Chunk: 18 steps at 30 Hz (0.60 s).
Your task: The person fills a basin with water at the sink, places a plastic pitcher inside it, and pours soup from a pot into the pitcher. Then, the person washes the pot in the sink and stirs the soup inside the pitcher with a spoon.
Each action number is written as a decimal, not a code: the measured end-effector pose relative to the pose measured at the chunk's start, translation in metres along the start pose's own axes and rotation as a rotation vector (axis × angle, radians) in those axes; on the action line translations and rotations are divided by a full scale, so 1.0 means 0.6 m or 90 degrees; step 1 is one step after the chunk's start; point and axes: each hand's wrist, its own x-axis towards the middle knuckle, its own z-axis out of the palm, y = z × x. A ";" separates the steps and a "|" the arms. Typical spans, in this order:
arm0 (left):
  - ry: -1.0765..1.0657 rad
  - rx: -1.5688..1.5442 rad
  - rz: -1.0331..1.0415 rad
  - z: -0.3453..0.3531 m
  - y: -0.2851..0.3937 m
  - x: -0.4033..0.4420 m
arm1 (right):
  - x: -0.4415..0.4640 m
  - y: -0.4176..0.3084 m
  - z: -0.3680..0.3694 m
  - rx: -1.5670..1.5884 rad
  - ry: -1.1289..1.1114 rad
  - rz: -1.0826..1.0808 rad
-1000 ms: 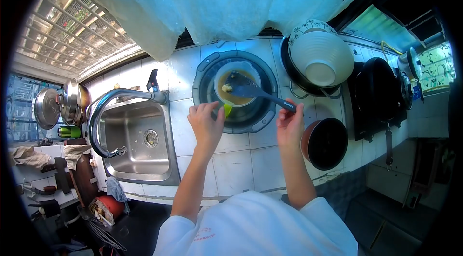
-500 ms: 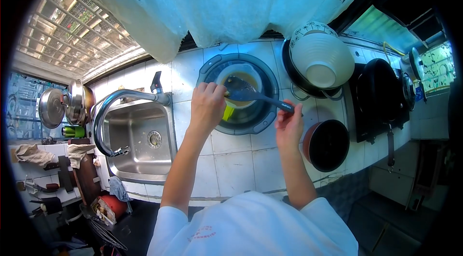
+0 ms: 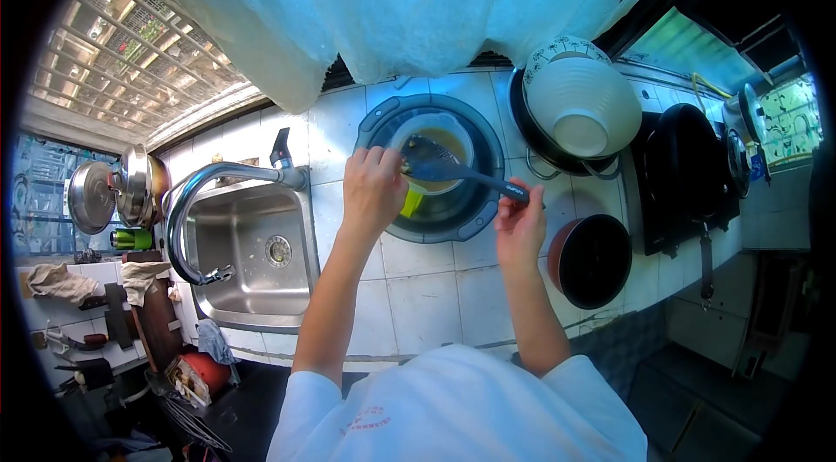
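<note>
My right hand (image 3: pixel 520 224) is closed on the handle end of a dark slotted spatula (image 3: pixel 453 172). The spatula's head is over a white bowl (image 3: pixel 468 141) of cloudy yellowish liquid, with small pale bits on it. My left hand (image 3: pixel 374 189), fingers curled together, is at the bowl's left side by the tip of the spatula; what its fingers hold, if anything, is hidden. The bowl sits inside a grey basin (image 3: pixel 492 127). A bright green piece (image 3: pixel 411 202) shows below the bowl, beside my left hand.
A steel sink (image 3: pixel 248 262) with a curved faucet (image 3: pixel 178 227) lies left. To the right are a dark pot (image 3: pixel 594 262), stacked white bowls (image 3: pixel 579 101) on a black pan, and a stove (image 3: pixel 653 218) holding a black pan (image 3: pixel 684 161). A curtain (image 3: pixel 418 9) hangs behind.
My left hand has moved up and its fingers have curled in by the spatula's tip. The spatula has shifted slightly left and down, still in my right hand.
</note>
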 end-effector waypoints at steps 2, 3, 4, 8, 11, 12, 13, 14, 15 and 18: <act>0.005 -0.036 -0.027 0.000 0.000 -0.001 | 0.000 0.000 0.001 -0.001 0.007 0.004; 0.004 -0.037 -0.027 0.002 -0.002 -0.002 | 0.000 0.000 0.000 -0.001 0.007 0.004; 0.015 -0.067 -0.042 0.006 -0.007 -0.005 | 0.001 0.001 -0.001 0.004 0.009 0.007; 0.029 -0.249 -0.200 0.016 -0.011 -0.019 | 0.001 0.001 -0.004 0.011 0.005 0.003; 0.002 -0.463 -0.351 0.026 -0.023 -0.031 | 0.002 0.000 -0.005 0.013 0.012 0.002; 0.003 -0.463 -0.351 0.027 -0.025 -0.035 | 0.002 -0.001 -0.006 0.012 0.010 0.002; 0.028 -0.615 -0.423 0.026 -0.025 -0.038 | 0.002 -0.002 -0.006 0.013 0.017 -0.001; 0.056 -0.767 -0.493 0.024 -0.026 -0.043 | 0.003 -0.003 -0.006 0.014 0.022 -0.004; 0.065 -0.765 -0.494 0.023 -0.029 -0.052 | 0.004 -0.004 -0.007 0.011 0.014 -0.001; 0.103 -0.980 -0.497 0.008 -0.044 -0.091 | 0.017 0.003 -0.026 0.017 -0.001 -0.029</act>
